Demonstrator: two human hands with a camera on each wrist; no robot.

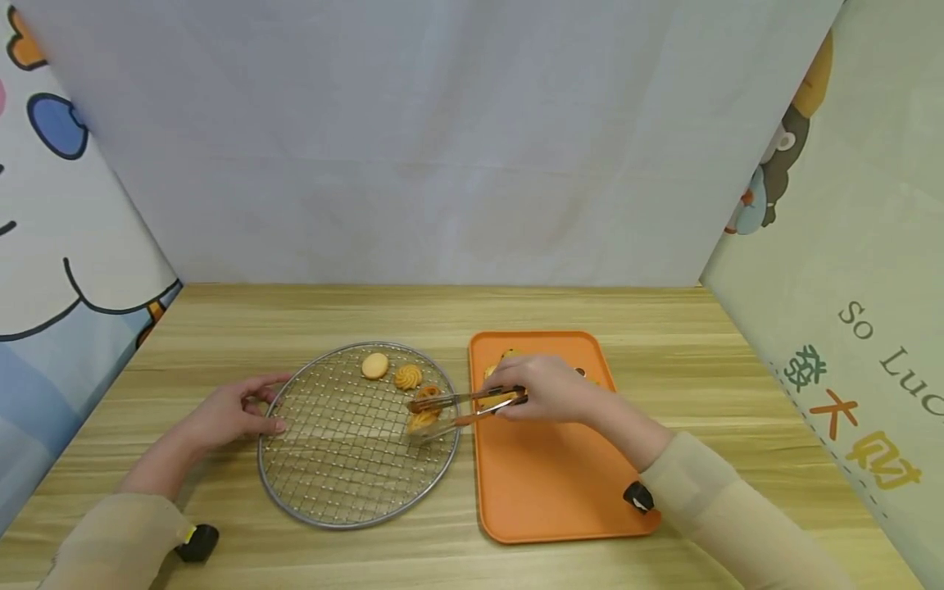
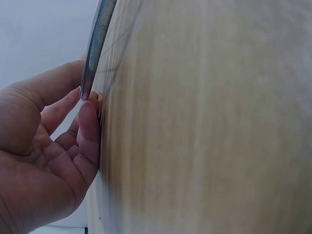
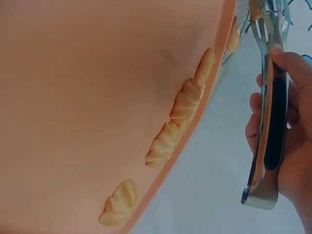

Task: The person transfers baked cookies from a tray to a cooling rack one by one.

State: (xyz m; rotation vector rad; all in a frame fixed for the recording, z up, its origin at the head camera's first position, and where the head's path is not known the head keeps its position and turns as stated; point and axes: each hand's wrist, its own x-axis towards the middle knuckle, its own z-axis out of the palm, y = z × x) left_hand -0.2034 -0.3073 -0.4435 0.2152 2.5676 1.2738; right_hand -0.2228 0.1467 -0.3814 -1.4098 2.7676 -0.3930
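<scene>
A round wire grilling rack [image 1: 324, 523] lies on the left of the table, with several cookies near its right edge. Thumb and fingers of my left hand [image 1: 224, 414] hold its rim at the left side, and the left wrist view shows them around the metal rim [image 2: 95, 53]. My right hand [image 1: 549, 389] grips metal tongs [image 3: 278, 112] that reach leftward over the rack. Their tips stand about a yellow cookie [image 1: 422, 422] and a brown pretzel-like cookie [image 1: 428, 393]. Farther back on the mesh lie a swirl cookie [image 1: 408, 377] and a smooth round cookie [image 1: 374, 366].
An orange tray [image 1: 546, 500] stands right of the rack, under my right hand. Several cookies lie along its far part, among them a shell-shaped one [image 3: 118, 202]. A pale cloth wall [image 1: 442, 164] closes off the back of the wooden table [image 1: 243, 328].
</scene>
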